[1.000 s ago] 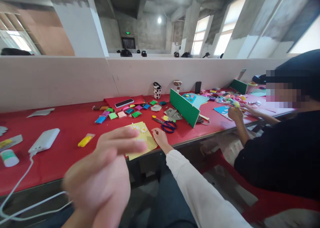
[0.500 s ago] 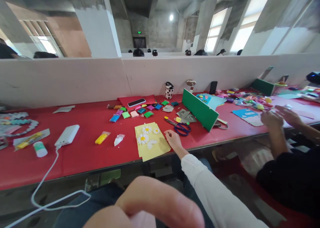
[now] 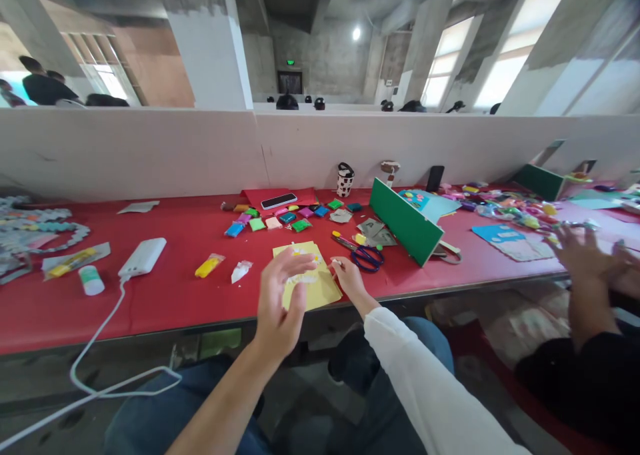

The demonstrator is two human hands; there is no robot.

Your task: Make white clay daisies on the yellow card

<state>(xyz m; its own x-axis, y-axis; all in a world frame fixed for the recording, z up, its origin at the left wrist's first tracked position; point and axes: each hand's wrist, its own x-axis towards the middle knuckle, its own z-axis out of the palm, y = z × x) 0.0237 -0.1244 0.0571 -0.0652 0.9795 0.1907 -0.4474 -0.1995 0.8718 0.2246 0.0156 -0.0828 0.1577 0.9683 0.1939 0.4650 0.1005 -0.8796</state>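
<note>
My left hand (image 3: 281,300) hovers over the near left part of a yellow sheet of paper (image 3: 320,296), fingers apart and holding nothing. It hides part of the white-petalled daisies (image 3: 306,276) on the sheet. At the paper's right edge, my right hand (image 3: 351,280) rests low with thumb and fingertips pinched together. A tiny whitish bit shows at those fingertips, too small to name. Scissors (image 3: 367,258) with dark blue handles lie just beyond my right hand. To the left are a white clay packet (image 3: 241,272) and a yellow clay packet (image 3: 209,266).
Several coloured clay packets (image 3: 301,225) and a phone (image 3: 279,201) lie toward the partition. A green board (image 3: 406,223) stands right of the scissors. On the left are a white power bank (image 3: 143,258) with a cable and a glue stick (image 3: 91,280). A co-worker's hands (image 3: 590,262) are at far right.
My left hand has come up from near the camera to over the yellow paper, its fingers spreading. My right hand stays pinched by the paper. The co-worker's hands have lifted and opened.
</note>
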